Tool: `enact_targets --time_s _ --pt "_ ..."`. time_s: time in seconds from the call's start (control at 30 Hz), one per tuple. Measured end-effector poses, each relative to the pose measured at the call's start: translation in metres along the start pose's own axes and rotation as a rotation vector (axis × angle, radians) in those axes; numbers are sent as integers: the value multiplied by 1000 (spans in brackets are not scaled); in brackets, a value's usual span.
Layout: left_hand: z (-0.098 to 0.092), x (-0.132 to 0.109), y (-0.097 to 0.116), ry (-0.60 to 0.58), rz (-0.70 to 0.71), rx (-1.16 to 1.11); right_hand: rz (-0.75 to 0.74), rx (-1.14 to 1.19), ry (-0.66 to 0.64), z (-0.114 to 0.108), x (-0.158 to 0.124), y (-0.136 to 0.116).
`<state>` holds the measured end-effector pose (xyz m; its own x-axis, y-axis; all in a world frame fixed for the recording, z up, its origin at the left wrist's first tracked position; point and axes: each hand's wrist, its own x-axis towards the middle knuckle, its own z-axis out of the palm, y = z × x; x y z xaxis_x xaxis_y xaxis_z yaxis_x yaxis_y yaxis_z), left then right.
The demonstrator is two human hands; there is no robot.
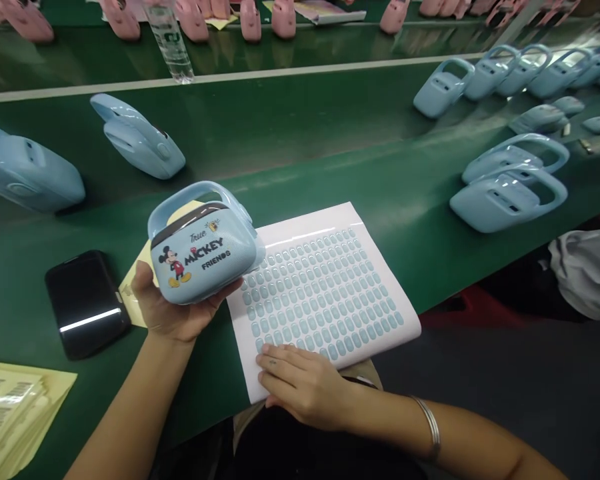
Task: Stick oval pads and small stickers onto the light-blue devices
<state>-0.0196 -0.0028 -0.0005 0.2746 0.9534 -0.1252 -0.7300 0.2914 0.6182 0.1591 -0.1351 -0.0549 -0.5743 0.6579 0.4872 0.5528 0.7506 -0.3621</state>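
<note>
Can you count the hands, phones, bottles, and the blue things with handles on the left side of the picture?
Hands (left hand, right hand): 2
Black phone: 1
Clear bottle: 1
Blue things with handles, left side: 3
Total: 7

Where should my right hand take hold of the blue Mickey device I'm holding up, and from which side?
Best by the arched handle, likely from above: the loop rises over the top of the blue Mickey device with an opening beneath. The left hand supports it from below, and a handle grip would keep the right hand off the printed front.
</note>
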Motion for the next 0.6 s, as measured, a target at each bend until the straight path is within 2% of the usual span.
enact_targets --time_s 0.07,0.2,0.27,0.37,0.4,0.5,0.53,0.6 --pt "-1 0 0 49 -24 -28 -1 40 62 4 0 -1" --pt "-5 -3 0 64 -56 -72 53 155 60 5 4 -3" --pt "-7 -5 -1 50 -54 -92 111 251 70 -4 12 -3" --pt "-14 -9 -6 41 -23 -163 105 487 162 -38 32 3" --pt "-19 -11 -9 25 -12 -194 73 534 237 -52 40 6" --pt "-43 -19 -24 -43 -53 -247 17 416 626 -84 66 19" --pt "-53 -22 -31 -41 -98 -242 12 358 730 -89 74 23" --pt "-74 -28 -44 -19 -190 -196 4 303 840 -88 88 25"
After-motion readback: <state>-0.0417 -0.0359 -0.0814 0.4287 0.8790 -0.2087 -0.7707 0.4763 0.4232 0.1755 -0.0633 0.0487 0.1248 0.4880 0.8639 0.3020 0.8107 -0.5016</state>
